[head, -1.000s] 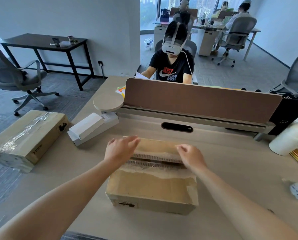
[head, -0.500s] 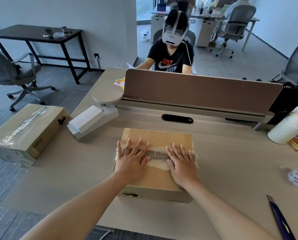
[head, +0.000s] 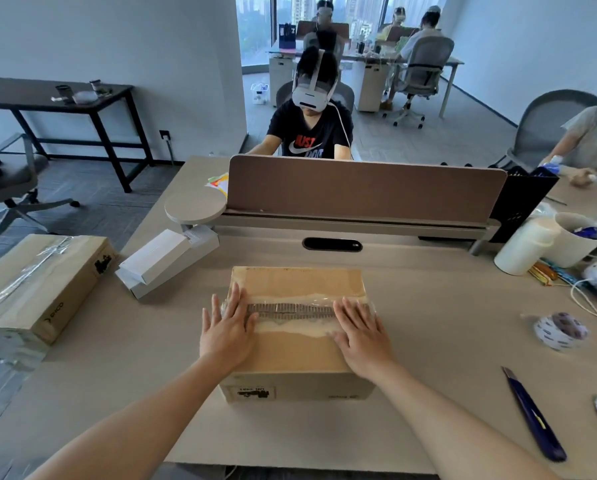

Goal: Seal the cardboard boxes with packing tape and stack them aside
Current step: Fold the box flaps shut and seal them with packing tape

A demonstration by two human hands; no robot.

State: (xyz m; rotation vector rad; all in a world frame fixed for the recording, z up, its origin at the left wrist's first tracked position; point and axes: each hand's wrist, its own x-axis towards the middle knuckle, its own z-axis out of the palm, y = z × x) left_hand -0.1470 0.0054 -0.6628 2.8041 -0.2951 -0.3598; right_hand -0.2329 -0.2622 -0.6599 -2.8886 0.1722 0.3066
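A brown cardboard box (head: 298,285) lies on the desk in front of me, a strip of clear tape (head: 290,310) running across its closed top seam. My left hand (head: 228,329) presses flat on the left end of the tape, fingers spread. My right hand (head: 361,332) presses flat on the right end. A roll of packing tape (head: 560,330) lies on the desk to the right. A second, taped cardboard box (head: 37,285) sits beyond the desk's left edge.
A blue utility knife (head: 532,415) lies at the front right. White flat boxes (head: 165,259) sit at the left, a desk divider (head: 362,188) stands behind the box, and white containers (head: 549,242) stand at the right. A person with a headset sits opposite.
My hands went from closing the flaps to lying flat on the tape, then slid apart toward the box's left and right ends. The camera view tilted up slightly.
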